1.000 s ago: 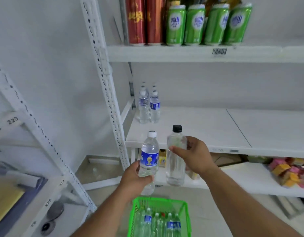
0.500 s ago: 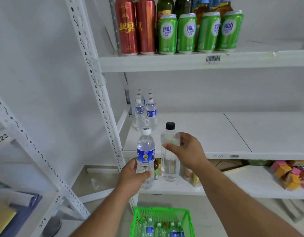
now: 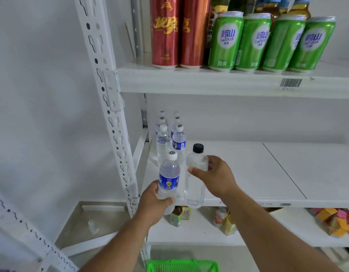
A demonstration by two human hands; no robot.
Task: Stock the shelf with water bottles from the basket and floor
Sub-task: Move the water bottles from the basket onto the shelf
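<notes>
My left hand (image 3: 153, 205) grips a blue-labelled water bottle with a white cap (image 3: 168, 177) by its lower half. My right hand (image 3: 215, 176) holds a clear bottle with a black cap (image 3: 195, 185) near its shoulder. Both bottles are upright and side by side, just in front of the middle shelf's (image 3: 248, 173) front left edge. Several blue-labelled water bottles (image 3: 170, 138) stand in two rows at the shelf's back left corner. The green basket's (image 3: 182, 266) rim shows at the bottom edge, its contents out of view.
Red cans (image 3: 175, 34) and green cans (image 3: 267, 42) fill the top shelf. Small drink bottles (image 3: 176, 215), cartons and snack packs (image 3: 338, 220) lie on the lower shelf. A white perforated upright (image 3: 110, 107) stands left of the shelves. Another rack post (image 3: 22, 228) slants at lower left.
Both hands have carried their bottles up and forward toward the middle shelf. The view has moved closer and tilted up, so the basket has slid mostly out of frame.
</notes>
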